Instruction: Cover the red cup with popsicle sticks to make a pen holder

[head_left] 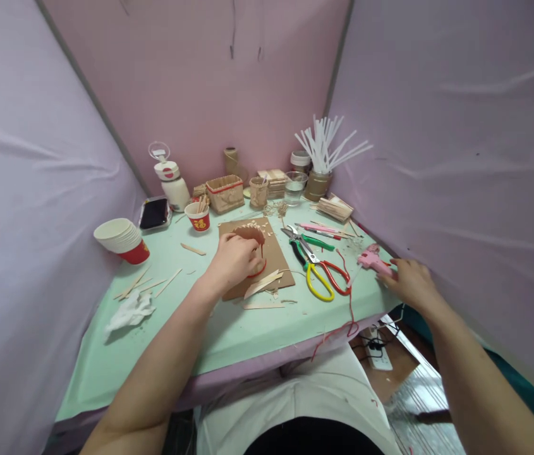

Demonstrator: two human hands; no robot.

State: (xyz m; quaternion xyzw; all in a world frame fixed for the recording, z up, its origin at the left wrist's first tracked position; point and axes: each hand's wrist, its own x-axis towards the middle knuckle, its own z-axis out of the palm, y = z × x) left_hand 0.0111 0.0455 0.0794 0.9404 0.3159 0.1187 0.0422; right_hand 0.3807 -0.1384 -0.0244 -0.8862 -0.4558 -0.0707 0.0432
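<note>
My left hand (233,259) and my right hand (413,284) are both bare, and so are my left forearm (172,354) and my right forearm (466,360), smooth and rounded, widening toward the elbows. I wear loose off-white cloth trousers (295,404), plain over the lap, with soft creases and folds gathering across the front. Above them, over my belly, shows the rounded edge of a plain, solid black cloth top (314,439).
</note>
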